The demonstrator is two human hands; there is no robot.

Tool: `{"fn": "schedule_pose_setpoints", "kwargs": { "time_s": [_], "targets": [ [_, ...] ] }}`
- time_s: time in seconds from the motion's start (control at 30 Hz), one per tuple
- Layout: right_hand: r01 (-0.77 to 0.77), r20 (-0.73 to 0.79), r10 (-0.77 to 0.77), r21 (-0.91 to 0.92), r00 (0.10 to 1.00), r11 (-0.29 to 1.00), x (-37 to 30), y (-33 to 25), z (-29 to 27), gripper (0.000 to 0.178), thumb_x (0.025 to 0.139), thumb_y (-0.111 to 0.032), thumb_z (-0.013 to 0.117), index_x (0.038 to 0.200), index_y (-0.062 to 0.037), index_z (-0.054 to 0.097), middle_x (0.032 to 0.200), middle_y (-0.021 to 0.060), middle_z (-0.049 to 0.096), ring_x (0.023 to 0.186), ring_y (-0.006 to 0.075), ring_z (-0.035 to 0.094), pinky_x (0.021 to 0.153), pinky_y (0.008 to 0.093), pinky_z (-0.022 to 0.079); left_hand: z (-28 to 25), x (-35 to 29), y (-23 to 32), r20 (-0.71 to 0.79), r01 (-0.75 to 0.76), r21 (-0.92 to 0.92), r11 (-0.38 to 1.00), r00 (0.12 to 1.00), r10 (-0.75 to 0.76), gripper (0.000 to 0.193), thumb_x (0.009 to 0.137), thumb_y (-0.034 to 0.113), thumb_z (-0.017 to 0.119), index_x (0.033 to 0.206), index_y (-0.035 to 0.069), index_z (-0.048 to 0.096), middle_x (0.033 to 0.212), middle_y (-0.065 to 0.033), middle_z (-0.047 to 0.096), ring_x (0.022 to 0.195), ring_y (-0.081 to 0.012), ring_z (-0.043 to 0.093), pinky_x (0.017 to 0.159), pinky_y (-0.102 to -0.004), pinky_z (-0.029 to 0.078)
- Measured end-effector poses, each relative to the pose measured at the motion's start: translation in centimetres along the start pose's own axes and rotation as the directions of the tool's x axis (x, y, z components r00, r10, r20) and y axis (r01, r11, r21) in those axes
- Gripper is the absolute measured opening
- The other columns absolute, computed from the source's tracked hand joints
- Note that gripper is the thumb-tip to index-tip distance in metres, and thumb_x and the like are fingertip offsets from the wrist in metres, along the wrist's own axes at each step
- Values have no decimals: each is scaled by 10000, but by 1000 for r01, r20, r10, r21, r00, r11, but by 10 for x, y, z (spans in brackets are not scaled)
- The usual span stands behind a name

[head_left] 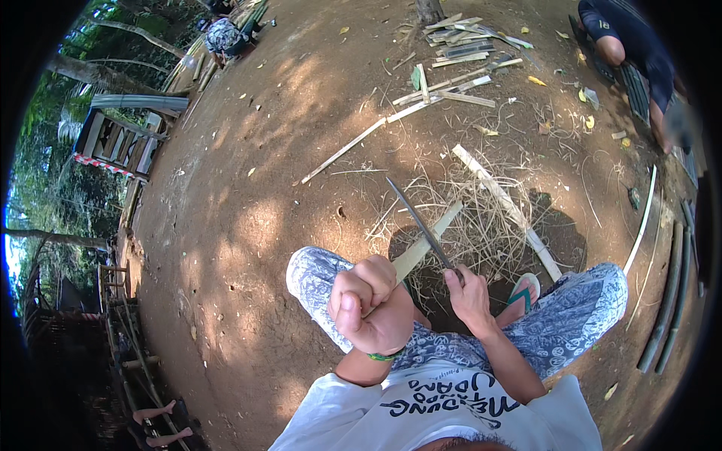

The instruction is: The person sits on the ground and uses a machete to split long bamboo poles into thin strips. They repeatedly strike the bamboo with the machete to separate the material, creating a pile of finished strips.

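My left hand point(368, 304), with a green band at its wrist, is closed around the near end of a flat, pale bamboo strip point(430, 242). The strip points away from me and to the right. In my right hand point(470, 297) is the handle of a knife with a long, narrow, dark blade point(418, 218). Its blade slants far and to the left, crossing the strip in this view; whether the two touch I cannot tell. Beyond both hands lies a tangled heap of thin bamboo shavings point(481, 233) on the ground.
A wider bamboo slat point(511, 209) lies across the shavings. Split bamboo pieces point(460, 49) are piled by a tree trunk point(429, 11). Dark green poles point(665, 301) lie at right. One person point(632, 45) crouches far right, another point(226, 36) far left. A small wooden structure point(124, 139) stands left.
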State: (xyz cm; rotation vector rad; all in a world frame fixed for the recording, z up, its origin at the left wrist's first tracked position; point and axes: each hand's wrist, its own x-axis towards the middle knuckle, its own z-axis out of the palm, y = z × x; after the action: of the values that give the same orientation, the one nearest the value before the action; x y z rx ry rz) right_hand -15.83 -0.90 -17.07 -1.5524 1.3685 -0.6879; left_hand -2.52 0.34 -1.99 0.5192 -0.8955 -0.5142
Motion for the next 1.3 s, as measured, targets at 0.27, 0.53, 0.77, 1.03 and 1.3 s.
{"fn": "schedule_pose_setpoints", "kwargs": {
  "time_s": [0.27, 0.53, 0.77, 1.03, 1.3],
  "targets": [
    [176, -44, -174, 42, 984, 983, -14, -4, 5, 468, 996, -433, 574, 903, 22, 637, 558, 218, 564, 584, 446, 626, 545, 492, 459, 6, -1, -7, -48, -4, 84, 996, 999, 8, 358, 992, 266, 419, 673, 139, 318, 560, 6, 346, 521, -115, 278, 509, -297, 241],
    [258, 38, -266, 145, 963, 955, -31, -38, -15, 431, 992, -395, 581, 914, 22, 656, 565, 217, 576, 589, 442, 634, 549, 487, 461, 5, -3, -8, -38, 3, 71, 997, 999, 0, 360, 985, 267, 444, 670, 144, 319, 553, 6, 348, 518, -117, 277, 503, -308, 229],
    [72, 27, -74, 79, 997, 994, -21, -33, -15, 470, 994, -415, 576, 881, 37, 639, 563, 207, 573, 571, 425, 635, 541, 472, 458, 2, -2, -10, -47, 25, 60, 998, 999, -23, 372, 985, 285, 452, 673, 125, 326, 556, -9, 361, 514, -131, 275, 503, -317, 232],
    [-1, 3, 1, 1, 1000, 1000, -7, 3, -11, 476, 1013, -417, 547, 867, 24, 649, 561, 197, 577, 571, 427, 625, 558, 477, 463, 8, 2, -15, -46, -13, 80, 997, 999, 17, 378, 978, 270, 449, 654, 119, 326, 538, -9, 342, 507, -119, 274, 491, -316, 223],
    [23, -48, -28, -98, 998, 995, -3, 28, 1, 396, 1009, -350, 562, 933, 26, 659, 589, 216, 588, 612, 449, 632, 592, 514, 454, 1, -2, -13, -74, -6, 75, 997, 997, 11, 387, 977, 277, 449, 648, 117, 325, 541, -11, 349, 502, -118, 262, 500, -319, 223]
  ]
}}
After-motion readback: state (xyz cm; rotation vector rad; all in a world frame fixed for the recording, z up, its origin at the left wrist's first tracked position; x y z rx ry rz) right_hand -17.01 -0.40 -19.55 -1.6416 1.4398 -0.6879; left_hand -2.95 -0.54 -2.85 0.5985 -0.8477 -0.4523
